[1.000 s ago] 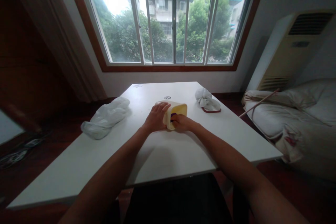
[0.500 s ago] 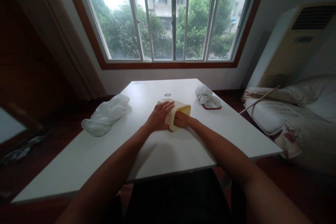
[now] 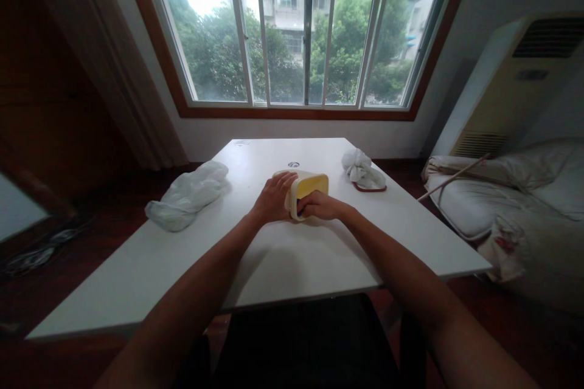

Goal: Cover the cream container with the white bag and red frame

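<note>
A pale yellow plastic container [image 3: 312, 183] lies tilted on its side on the white table, its mouth facing me and to the right. My left hand [image 3: 276, 197] is wrapped round the container's left side. At the mouth, my right hand [image 3: 318, 205] has its fingers bent inside the rim. A small dark blue thing [image 3: 298, 206] shows at those fingertips; its kind is too hidden to tell. The inner end of the container is out of sight.
On the white table [image 3: 182, 279], a crumpled white plastic bag [image 3: 189, 194] lies at the left. Another white bag [image 3: 358, 164] sits at the far right with a brown-rimmed flat piece [image 3: 370, 188]. A small dark ring-like mark [image 3: 293, 165] is beyond the container. A thin stick [image 3: 454, 177] rests against the sofa [image 3: 460, 200].
My right hand has drawn back from deeper inside the container to its mouth, and a dark blue thing now shows at its fingertips. The container has turned slightly.
</note>
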The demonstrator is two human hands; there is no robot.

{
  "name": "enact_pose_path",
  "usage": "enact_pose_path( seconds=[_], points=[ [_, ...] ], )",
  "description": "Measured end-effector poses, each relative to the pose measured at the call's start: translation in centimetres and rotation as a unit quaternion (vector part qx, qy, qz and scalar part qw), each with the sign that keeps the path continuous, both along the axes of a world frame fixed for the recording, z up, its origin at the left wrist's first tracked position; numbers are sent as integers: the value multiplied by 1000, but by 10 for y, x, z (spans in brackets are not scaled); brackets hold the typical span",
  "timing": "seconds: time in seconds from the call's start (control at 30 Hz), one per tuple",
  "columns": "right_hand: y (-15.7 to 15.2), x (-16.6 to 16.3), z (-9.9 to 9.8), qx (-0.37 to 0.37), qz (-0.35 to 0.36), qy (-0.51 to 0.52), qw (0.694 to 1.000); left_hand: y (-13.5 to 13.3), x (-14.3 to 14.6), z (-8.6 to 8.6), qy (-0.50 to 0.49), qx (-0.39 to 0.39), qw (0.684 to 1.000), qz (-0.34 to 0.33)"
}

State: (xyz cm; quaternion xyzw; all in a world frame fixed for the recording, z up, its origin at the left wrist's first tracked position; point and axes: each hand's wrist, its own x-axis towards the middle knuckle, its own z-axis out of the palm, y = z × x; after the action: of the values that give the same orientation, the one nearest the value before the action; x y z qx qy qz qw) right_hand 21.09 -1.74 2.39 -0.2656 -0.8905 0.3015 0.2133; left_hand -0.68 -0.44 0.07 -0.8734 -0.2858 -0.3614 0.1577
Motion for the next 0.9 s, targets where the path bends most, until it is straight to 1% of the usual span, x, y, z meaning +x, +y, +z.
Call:
enact_pose_path(
  seconds=[0.1,0.17,0.3,0.4,0.53,0.67,0.8,0.9],
  points=[
    [0,-4,0,6,-17,-6,1000,0,0,0,-6,1,1000,-2],
    [-1,-5,0,20,-43,-18,999,0,1,0,-7,-3,1000,-1],
    [-3,-5,3,64,-96,-63,991,1,2,0,-2,-5,1000,1],
    [-5,-6,4,110,-127,-92,981,2,2,-1,-3,4,1000,-7],
    [-2,-9,-1,152,-154,-139,966,2,2,-2,0,10,1000,-14],
    [7,-11,-10,158,-159,-160,961,2,3,-4,13,2,1000,-8],
    [12,-12,-16,134,-142,-156,968,4,4,-5,13,5,1000,-12],
    [13,-15,-18,122,-153,-151,969,5,4,-6,10,9,1000,-16]
  ],
)
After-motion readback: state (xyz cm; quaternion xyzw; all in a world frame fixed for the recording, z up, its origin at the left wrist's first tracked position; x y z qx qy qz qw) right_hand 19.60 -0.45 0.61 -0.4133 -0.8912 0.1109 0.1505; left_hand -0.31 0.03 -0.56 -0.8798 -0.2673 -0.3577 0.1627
